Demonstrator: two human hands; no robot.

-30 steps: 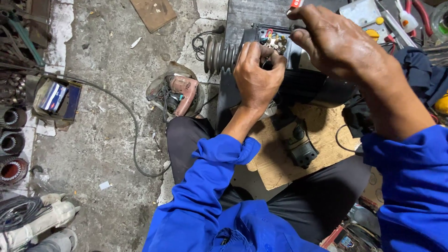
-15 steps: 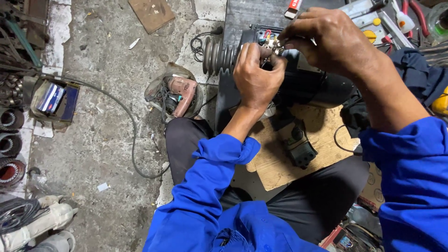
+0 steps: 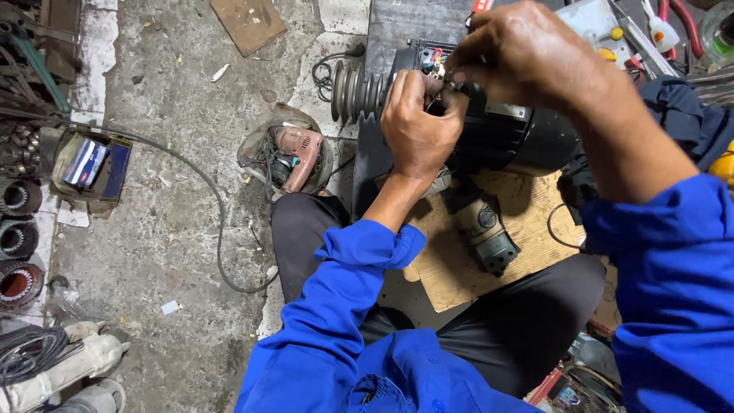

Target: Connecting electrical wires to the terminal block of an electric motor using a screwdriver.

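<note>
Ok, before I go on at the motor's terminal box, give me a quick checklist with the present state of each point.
1. Left hand steadying at the terminal box: ok.
2. Right hand fingertips pinching at the terminals: ok.
3. What the right hand's grip holds: cannot tell, hidden by fingers.
4. Black motor lying on its side, pulley toward the left: ok.
5. Workspace tidy: not ok, an angle grinder lies on the cardboard just under the hands.
6. Loose cable runs across the floor, apart from the motor: ok.
</note>
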